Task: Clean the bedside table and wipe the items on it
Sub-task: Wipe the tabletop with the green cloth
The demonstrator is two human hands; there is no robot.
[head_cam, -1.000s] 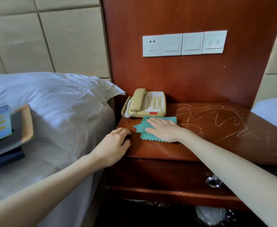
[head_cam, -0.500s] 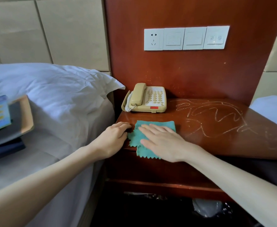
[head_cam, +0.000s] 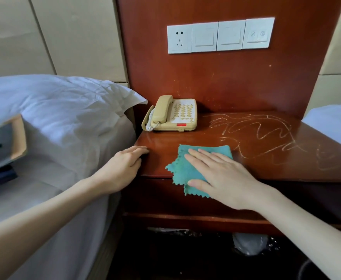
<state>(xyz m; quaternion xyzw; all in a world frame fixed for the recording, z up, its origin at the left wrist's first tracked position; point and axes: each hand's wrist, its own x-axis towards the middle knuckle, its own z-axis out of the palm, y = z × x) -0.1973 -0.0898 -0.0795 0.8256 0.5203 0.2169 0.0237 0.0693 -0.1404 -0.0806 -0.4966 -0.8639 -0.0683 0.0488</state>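
Beside the bed (head_cam: 44,188), on the wooden surface (head_cam: 161,142), facing pale scribbles (head_cam: 266,134) right of the back-left telephone (head_cam: 173,115), pressing the teal cloth (head_cam: 182,168) flat at the front edge under the spread right hand (head_cam: 224,178) for full contact, resting the relaxed, empty left hand (head_cam: 123,168) on the corner, seemingly bracing.

The one view is worn on the head, wide-angle, looking forward and down. It stands close over the front edge of the table (head_cam: 266,164), facing the panel (head_cam: 206,77) and switches (head_cam: 220,36) nearly square on. The left forearm (head_cam: 44,215) and right forearm (head_cam: 306,225) run in from the bottom corners toward the middle. The table top fills the centre; the bed (head_cam: 64,122) takes the left side, a second bed (head_cam: 333,122) clips the right edge. Straight lines bow near the borders.
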